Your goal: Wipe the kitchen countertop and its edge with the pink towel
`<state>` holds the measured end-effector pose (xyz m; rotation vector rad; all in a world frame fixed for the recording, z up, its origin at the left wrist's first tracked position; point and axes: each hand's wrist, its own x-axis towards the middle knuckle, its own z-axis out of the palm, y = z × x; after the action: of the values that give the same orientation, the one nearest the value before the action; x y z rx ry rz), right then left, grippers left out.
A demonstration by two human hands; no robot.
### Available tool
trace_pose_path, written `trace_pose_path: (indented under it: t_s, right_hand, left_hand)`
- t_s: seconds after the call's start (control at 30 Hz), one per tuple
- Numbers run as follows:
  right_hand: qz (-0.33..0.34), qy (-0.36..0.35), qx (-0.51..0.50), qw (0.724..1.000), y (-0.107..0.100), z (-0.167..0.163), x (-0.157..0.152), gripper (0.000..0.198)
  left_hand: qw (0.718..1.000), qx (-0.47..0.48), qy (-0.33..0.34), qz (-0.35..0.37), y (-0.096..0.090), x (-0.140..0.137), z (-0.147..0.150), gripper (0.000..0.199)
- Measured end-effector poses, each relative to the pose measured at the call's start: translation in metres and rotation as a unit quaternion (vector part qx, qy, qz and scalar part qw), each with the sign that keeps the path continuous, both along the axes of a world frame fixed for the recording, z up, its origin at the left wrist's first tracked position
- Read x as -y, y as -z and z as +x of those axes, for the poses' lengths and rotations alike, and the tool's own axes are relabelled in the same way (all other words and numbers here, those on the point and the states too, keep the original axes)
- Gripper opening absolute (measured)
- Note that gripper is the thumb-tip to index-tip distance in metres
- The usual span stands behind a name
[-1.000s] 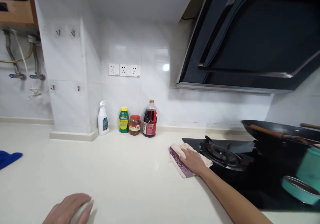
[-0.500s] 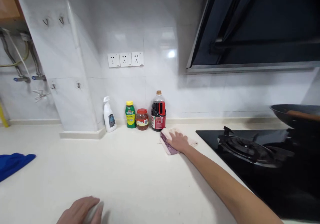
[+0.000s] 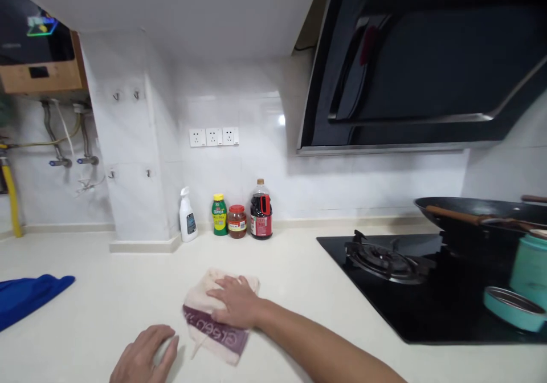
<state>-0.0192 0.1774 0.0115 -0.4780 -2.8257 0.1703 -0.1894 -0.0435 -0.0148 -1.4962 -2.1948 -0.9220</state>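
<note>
My right hand (image 3: 235, 302) lies flat on a pale cloth (image 3: 213, 326) with a purple lettered band, pressing it onto the cream countertop (image 3: 299, 274) near the front middle. My left hand (image 3: 143, 360) rests palm down on the counter at the bottom edge, just left of the cloth, holding nothing that I can see.
A white spray bottle (image 3: 187, 215), a green bottle (image 3: 219, 215), a red-lidded jar (image 3: 236, 221) and a dark sauce bottle (image 3: 261, 210) stand by the back wall. A black gas hob (image 3: 384, 257) with a wok (image 3: 474, 220) and teal containers (image 3: 519, 292) fills the right. A blue cloth (image 3: 29, 294) lies left.
My right hand has dragged the cloth from beside the sauce bottle back toward me and to the left, close to my left hand. The left hand has stayed in place.
</note>
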Motion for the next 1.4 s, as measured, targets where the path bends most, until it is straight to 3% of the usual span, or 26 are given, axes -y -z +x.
trace_pose_path:
  t_s: [0.13, 0.3, 0.4, 0.5, 0.63, 0.73, 0.97, 1.07, 1.2, 1.4]
  right_hand:
    - [0.001, 0.131, -0.019, 0.991, -0.011, 0.069, -0.042, 0.047]
    - [-0.013, 0.337, 0.011, 0.941, -0.016, 0.184, -0.097, 0.051]
    - [-0.001, 0.366, 0.025, 0.930, -0.004, 0.229, -0.092, 0.053]
    - [0.004, 0.374, 0.035, 0.927, 0.012, 0.245, -0.061, 0.056]
    - [-0.007, 0.378, 0.041, 0.925, 0.023, 0.242, -0.011, 0.061]
    - [-0.023, 0.360, 0.040, 0.932, 0.021, 0.216, 0.024, 0.066]
    - [-0.033, 0.207, 0.010, 0.978, 0.000, 0.072, 0.110, 0.066]
    - [-0.019, 0.115, -0.009, 0.993, -0.001, 0.032, 0.142, 0.064]
    - [0.042, 0.049, -0.068, 0.996, 0.011, 0.031, 0.158, 0.075]
    - [0.120, 0.078, -0.102, 0.984, 0.049, 0.089, 0.138, 0.088]
  left_hand:
    - [1.000, 0.009, 0.005, -0.028, -0.008, 0.002, 0.002, 0.034]
    - [1.000, 0.012, 0.011, -0.026, -0.011, 0.000, 0.005, 0.036]
    - [1.000, 0.004, 0.008, -0.021, -0.011, -0.001, 0.007, 0.036]
    - [1.000, -0.006, 0.003, -0.030, -0.012, -0.002, 0.009, 0.037]
    - [0.998, -0.025, -0.006, -0.050, -0.012, -0.003, 0.011, 0.035]
    - [0.997, -0.044, -0.014, -0.058, -0.012, -0.004, 0.013, 0.034]
    - [0.999, -0.013, -0.024, -0.048, -0.015, -0.001, 0.014, 0.042]
    - [0.999, 0.024, -0.015, -0.043, -0.017, 0.001, 0.009, 0.047]
    - [0.996, 0.081, -0.005, -0.043, -0.018, 0.002, 0.002, 0.052]
    - [0.992, 0.115, -0.021, -0.043, -0.016, -0.001, -0.008, 0.057]
